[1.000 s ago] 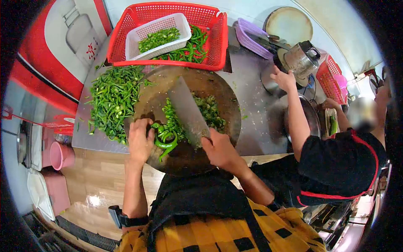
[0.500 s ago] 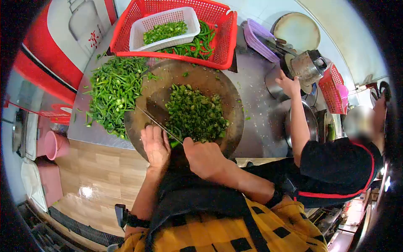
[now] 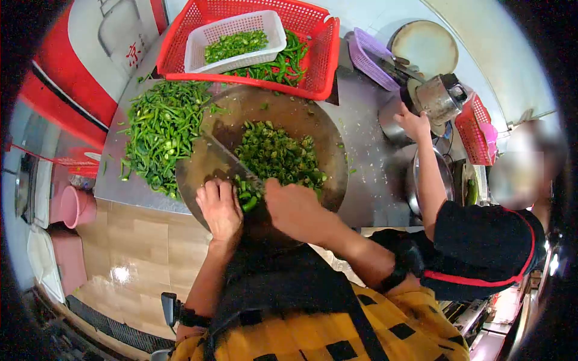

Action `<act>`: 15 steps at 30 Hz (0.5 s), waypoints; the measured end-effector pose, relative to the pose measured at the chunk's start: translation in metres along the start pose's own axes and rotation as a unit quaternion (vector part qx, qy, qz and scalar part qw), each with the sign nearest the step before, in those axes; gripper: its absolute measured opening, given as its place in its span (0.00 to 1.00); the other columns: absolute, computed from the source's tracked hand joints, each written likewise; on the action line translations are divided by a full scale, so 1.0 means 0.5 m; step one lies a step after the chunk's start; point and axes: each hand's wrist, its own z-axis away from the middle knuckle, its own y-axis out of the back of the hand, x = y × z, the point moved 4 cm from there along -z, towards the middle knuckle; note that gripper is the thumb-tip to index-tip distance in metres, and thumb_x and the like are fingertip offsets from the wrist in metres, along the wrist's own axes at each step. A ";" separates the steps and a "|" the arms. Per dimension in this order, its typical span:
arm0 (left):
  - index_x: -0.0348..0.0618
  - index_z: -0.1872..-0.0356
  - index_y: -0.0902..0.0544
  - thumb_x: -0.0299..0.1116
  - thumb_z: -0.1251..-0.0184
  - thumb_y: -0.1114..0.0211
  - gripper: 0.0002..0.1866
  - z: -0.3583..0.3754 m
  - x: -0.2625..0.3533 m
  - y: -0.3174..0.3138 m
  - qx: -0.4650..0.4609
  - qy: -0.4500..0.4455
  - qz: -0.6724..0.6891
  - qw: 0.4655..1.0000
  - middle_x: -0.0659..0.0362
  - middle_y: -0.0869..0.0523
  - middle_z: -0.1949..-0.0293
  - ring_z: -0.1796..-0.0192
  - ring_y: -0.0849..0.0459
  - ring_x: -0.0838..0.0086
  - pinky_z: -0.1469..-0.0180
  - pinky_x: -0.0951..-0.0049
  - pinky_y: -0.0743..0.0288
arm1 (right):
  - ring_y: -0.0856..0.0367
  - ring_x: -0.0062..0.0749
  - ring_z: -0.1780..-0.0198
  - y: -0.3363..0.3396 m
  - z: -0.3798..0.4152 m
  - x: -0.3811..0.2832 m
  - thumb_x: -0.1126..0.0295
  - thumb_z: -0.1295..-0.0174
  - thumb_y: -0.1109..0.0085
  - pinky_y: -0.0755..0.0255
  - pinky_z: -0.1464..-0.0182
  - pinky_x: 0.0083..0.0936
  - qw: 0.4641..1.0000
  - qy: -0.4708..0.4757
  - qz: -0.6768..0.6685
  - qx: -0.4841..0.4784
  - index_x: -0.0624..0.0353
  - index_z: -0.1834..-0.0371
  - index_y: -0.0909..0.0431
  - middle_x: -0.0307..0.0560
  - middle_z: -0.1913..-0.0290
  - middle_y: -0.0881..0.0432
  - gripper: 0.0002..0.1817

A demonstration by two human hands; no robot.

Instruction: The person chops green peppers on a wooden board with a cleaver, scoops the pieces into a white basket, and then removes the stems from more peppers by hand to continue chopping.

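Note:
My right hand is wrapped round the handle of a knife, whose blade slants up and left over the round chopping board. My left hand presses curled fingers onto green peppers beside the blade, at the board's near left edge. Chopped green pepper lies heaped in the middle of the board. Left of it, a large pile of sliced green peppers rests on the metal table.
Behind the board, a red basket holds peppers and a white basket. At the right, a co-worker's hand touches a metal pot. Near it are a purple basket, a round lid and a metal bowl.
The knife blade has shifted and turned, showing more of its flat side. More cut green pepper shows between my left hand and the blade. My right hand has moved slightly.

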 end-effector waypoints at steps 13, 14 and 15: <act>0.40 0.65 0.25 0.27 0.40 0.41 0.05 -0.011 0.001 -0.016 -0.032 0.008 0.015 0.999 0.50 0.26 0.60 0.57 0.30 0.54 0.56 0.56 0.36 | 0.21 0.65 0.71 -0.062 -0.039 -0.016 0.74 0.47 0.50 0.28 0.66 0.54 0.999 -0.017 -0.036 0.018 0.68 0.64 0.34 0.67 0.77 0.22 0.10; 0.40 0.64 0.25 0.27 0.40 0.41 0.05 -0.008 0.002 -0.014 -0.034 0.003 0.009 0.999 0.51 0.26 0.60 0.57 0.29 0.54 0.56 0.56 0.36 | 0.21 0.64 0.71 -0.055 -0.047 -0.014 0.74 0.47 0.50 0.28 0.66 0.54 0.998 -0.006 -0.045 0.032 0.69 0.65 0.34 0.67 0.77 0.22 0.10; 0.40 0.64 0.24 0.27 0.40 0.41 0.05 -0.005 0.004 -0.011 -0.034 -0.003 0.004 0.999 0.51 0.26 0.60 0.57 0.29 0.54 0.56 0.57 0.36 | 0.21 0.65 0.71 -0.057 -0.057 0.007 0.72 0.43 0.50 0.28 0.67 0.54 0.993 0.033 -0.092 0.064 0.69 0.66 0.33 0.67 0.76 0.22 0.09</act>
